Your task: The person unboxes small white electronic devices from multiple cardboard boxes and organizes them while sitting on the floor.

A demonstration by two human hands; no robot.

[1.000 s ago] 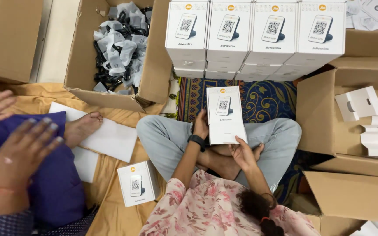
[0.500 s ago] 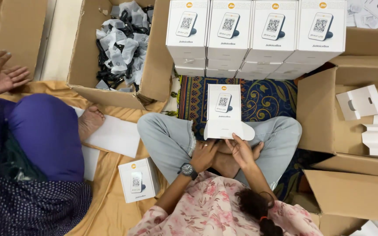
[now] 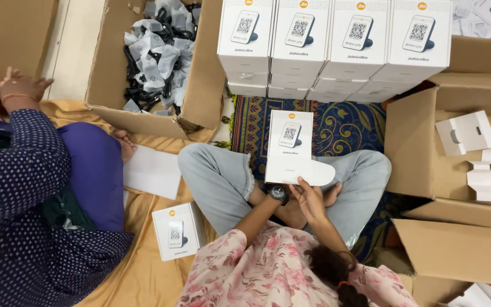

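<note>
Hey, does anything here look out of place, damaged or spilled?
Nothing looks damaged or spilled. Two small oddities: the white box on the seated person's lap has its bottom flap hanging open, and a single box lies on the tan cloth, apart from the neat stack.
</note>
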